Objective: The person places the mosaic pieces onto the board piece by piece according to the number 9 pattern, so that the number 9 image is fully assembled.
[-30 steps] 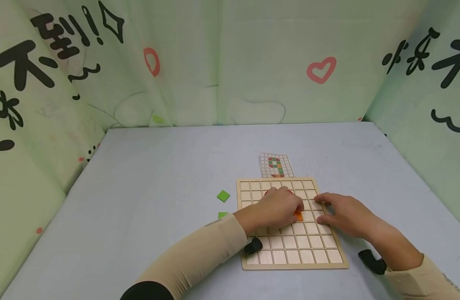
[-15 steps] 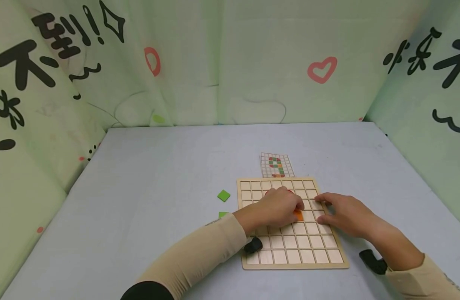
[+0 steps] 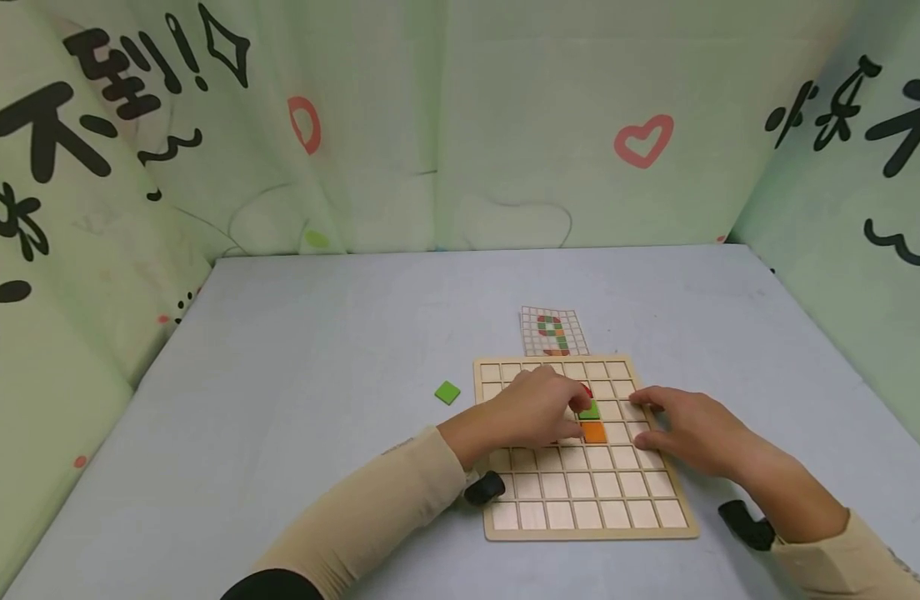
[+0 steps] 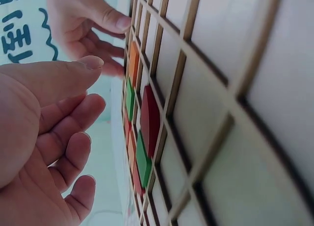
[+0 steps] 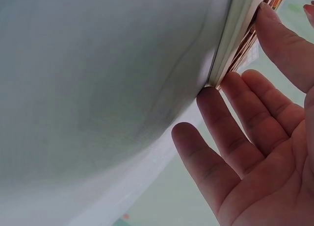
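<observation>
Over the wooden grid board (image 3: 591, 532) the left hand (image 3: 523, 417) is held with relaxed fingers, nothing between thumb and fingertips. To its right, an orange square (image 3: 594, 432) and a green square (image 3: 590, 410) lie in cells of the board. The left wrist view shows a dark red piece (image 4: 149, 120) and a green piece (image 4: 143, 160) set in the grid beside that hand (image 4: 54, 133). At the board's right edge rests the right hand (image 3: 700, 429), thumb on top; in the right wrist view its fingers (image 5: 208, 167) are spread along the edge.
A patterned grid card (image 3: 552, 332) lies just behind the board. One loose green square (image 3: 447, 392) is on the white table (image 3: 317, 350), left of the board. Printed curtains (image 3: 535, 125) stand around the table's back and sides.
The left hand has moved slightly left off the orange square, uncovering it and a green square. The forearm now covers the spot where a second loose green piece showed. The right hand is still.
</observation>
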Demonstrator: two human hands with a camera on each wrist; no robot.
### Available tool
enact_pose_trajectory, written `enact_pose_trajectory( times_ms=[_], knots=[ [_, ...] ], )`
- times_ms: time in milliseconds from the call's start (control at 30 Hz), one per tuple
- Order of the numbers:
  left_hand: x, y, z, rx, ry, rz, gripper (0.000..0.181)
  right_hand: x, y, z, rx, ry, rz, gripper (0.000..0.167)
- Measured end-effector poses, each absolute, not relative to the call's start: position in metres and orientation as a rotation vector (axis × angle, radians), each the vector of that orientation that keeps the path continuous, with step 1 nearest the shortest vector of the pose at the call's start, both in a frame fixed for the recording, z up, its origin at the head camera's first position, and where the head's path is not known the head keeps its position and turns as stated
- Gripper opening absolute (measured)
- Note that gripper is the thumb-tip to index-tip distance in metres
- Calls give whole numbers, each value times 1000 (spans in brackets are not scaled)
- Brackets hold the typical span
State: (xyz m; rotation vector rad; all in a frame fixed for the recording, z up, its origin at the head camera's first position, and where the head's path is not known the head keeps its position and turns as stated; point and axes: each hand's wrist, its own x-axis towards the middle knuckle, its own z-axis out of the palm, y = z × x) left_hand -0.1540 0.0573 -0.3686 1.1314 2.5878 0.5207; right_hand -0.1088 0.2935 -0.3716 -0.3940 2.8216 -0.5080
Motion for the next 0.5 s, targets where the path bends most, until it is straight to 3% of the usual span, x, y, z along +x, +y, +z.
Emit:
enact_pose_trajectory(
  times_ms=[500],
  knots=[
    [-155,24,-360,1000,2619,594,30,-110,293,-371,-387,2816,-492,59]
  ],
)
